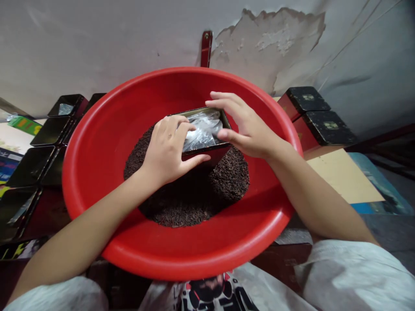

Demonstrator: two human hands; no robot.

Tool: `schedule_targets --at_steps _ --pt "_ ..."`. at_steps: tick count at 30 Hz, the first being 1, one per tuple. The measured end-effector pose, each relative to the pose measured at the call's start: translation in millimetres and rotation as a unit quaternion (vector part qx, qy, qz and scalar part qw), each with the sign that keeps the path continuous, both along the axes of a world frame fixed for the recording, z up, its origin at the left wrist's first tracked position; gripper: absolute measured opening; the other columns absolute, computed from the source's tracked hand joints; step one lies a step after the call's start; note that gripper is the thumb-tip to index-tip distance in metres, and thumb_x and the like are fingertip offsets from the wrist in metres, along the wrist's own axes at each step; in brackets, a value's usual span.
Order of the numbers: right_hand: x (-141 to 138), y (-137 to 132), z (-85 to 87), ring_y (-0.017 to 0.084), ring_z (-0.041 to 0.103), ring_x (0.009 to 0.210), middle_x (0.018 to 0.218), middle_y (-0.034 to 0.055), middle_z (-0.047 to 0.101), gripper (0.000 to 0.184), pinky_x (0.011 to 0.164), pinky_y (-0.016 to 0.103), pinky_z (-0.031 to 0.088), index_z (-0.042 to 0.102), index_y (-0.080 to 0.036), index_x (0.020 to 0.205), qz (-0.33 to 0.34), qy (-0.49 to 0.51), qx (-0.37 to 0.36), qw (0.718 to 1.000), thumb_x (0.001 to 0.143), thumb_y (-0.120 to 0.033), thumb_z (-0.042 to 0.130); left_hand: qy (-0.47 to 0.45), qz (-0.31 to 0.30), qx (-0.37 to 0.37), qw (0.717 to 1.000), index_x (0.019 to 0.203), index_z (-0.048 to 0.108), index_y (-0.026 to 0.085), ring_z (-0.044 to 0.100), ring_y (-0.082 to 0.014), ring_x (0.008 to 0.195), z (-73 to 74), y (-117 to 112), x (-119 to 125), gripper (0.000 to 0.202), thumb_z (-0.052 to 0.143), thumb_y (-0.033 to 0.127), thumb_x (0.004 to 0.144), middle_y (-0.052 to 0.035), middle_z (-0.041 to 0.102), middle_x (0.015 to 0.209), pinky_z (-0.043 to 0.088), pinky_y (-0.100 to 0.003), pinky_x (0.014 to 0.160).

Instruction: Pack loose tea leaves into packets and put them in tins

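A rectangular tin (207,156) with a dark rim and reddish side stands with its top uncovered inside a large red plastic basin (97,142). Crumpled clear plastic bag (204,129) fills the tin's mouth. My left hand (168,149) lies over the tin's left end, fingers bent onto the bag and thumb along the front wall. At the right end, my right hand (248,125) has its fingers spread above the rim, the thumb close to the bag; whether it touches is hard to tell. Dark, loose tea-like leaves (181,211) are heaped around and below the tin.
Several uncovered dark tins (30,164) stand in rows left of the basin. Two closed tins with black lids (330,127) are at the right, near a tan sheet (346,177). Behind the basin rises a wall (97,39) with peeling paint.
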State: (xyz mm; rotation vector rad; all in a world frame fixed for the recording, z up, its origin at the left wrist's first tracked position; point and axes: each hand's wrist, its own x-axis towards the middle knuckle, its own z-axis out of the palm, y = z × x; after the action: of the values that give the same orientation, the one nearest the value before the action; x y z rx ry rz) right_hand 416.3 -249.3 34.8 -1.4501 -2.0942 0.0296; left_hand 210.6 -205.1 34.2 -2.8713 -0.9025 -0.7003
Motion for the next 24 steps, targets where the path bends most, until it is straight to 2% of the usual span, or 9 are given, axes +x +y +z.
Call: schedule_targets --at_steps 4,8,10,14,16,18,21,23,24 --pt "5 9 -11.1 0.023 0.050 0.116 0.128 0.0151 0.050 0.056 0.094 0.041 0.044 0.037 -0.016 0.131 -0.019 0.093 -0.015 0.995 0.089 -0.053 0.035 -0.032 0.010 -0.007 0.999 0.113 0.049 0.017 0.048 -0.0283 0.113 -4.9 0 1 0.049 0.048 0.055 0.083 -0.0122 0.054 0.117 0.036 -0.045 0.099" --pt "12 13 -14.0 0.021 0.050 0.116 0.131 0.0171 0.046 0.059 0.090 0.038 0.045 0.025 -0.017 0.138 0.002 0.101 -0.039 0.994 0.090 -0.050 0.036 -0.034 0.011 0.025 0.999 0.112 0.048 0.020 0.048 -0.0285 0.115 -9.7 3 1 0.047 0.046 0.057 0.083 -0.0110 0.053 0.120 0.035 -0.047 0.101" --pt "17 13 -12.6 0.021 0.047 0.121 0.136 0.0186 0.042 0.071 0.093 0.039 0.044 0.013 -0.017 0.142 0.034 0.059 -0.059 0.996 0.087 -0.051 0.043 -0.040 0.025 0.044 0.998 0.110 0.047 0.022 0.048 -0.0279 0.114 -12.6 5 0 0.050 0.047 0.062 0.080 -0.0100 0.054 0.118 0.035 -0.049 0.101" --pt "22 16 -16.5 0.023 0.042 0.127 0.140 0.0230 0.035 0.119 0.099 0.041 0.039 -0.017 -0.012 0.143 0.096 -0.042 -0.078 0.991 0.069 -0.053 0.067 -0.094 0.095 0.076 0.988 0.107 0.043 0.023 0.047 -0.0241 0.112 -22.6 12 -2 0.053 0.045 0.067 0.078 -0.0116 0.053 0.113 0.038 -0.046 0.100" --pt "17 20 -23.6 0.022 0.043 0.126 0.140 0.0234 0.034 0.124 0.101 0.040 0.037 -0.024 -0.010 0.141 0.078 -0.058 -0.052 0.994 0.068 -0.049 0.069 -0.139 0.121 0.091 0.979 0.107 0.041 0.021 0.045 -0.0225 0.112 -28.7 18 -3 0.053 0.036 0.068 0.080 -0.0125 0.052 0.112 0.039 -0.044 0.098" --pt "9 25 -31.5 0.021 0.044 0.125 0.139 0.0230 0.036 0.118 0.102 0.039 0.036 -0.021 -0.009 0.142 0.041 -0.050 -0.016 0.998 0.071 -0.045 0.067 -0.186 0.131 0.104 0.968 0.109 0.039 0.019 0.043 -0.0217 0.114 -32.1 27 -3 0.055 0.023 0.066 0.085 -0.0132 0.050 0.114 0.038 -0.044 0.097" --pt "0 32 -38.4 0.020 0.045 0.124 0.137 0.0230 0.038 0.106 0.102 0.037 0.037 -0.010 -0.007 0.144 -0.010 -0.022 0.029 0.999 0.076 -0.042 0.063 -0.262 0.147 0.109 0.948 0.115 0.036 0.014 0.044 -0.0181 0.112 -27.7 46 -5 0.054 0.003 0.051 0.092 -0.0130 0.046 0.118 0.037 -0.041 0.094" --pt "2 36 -37.2 0.021 0.043 0.125 0.139 0.0220 0.037 0.095 0.100 0.037 0.038 -0.004 -0.008 0.145 -0.043 -0.029 0.054 0.997 0.080 -0.041 0.057 -0.269 0.182 0.079 0.943 0.112 0.040 0.013 0.046 -0.0150 0.107 -20.9 64 -5 0.049 0.005 0.043 0.095 -0.0101 0.048 0.114 0.038 -0.038 0.092" --pt "5 37 -35.1 0.021 0.042 0.127 0.140 0.0205 0.036 0.089 0.099 0.037 0.040 -0.002 -0.010 0.146 -0.061 -0.033 0.068 0.995 0.083 -0.040 0.053 -0.238 0.201 0.045 0.949 0.109 0.044 0.013 0.047 -0.0146 0.104 -18.4 75 -4 0.045 0.011 0.041 0.095 -0.0084 0.051 0.111 0.039 -0.037 0.091"
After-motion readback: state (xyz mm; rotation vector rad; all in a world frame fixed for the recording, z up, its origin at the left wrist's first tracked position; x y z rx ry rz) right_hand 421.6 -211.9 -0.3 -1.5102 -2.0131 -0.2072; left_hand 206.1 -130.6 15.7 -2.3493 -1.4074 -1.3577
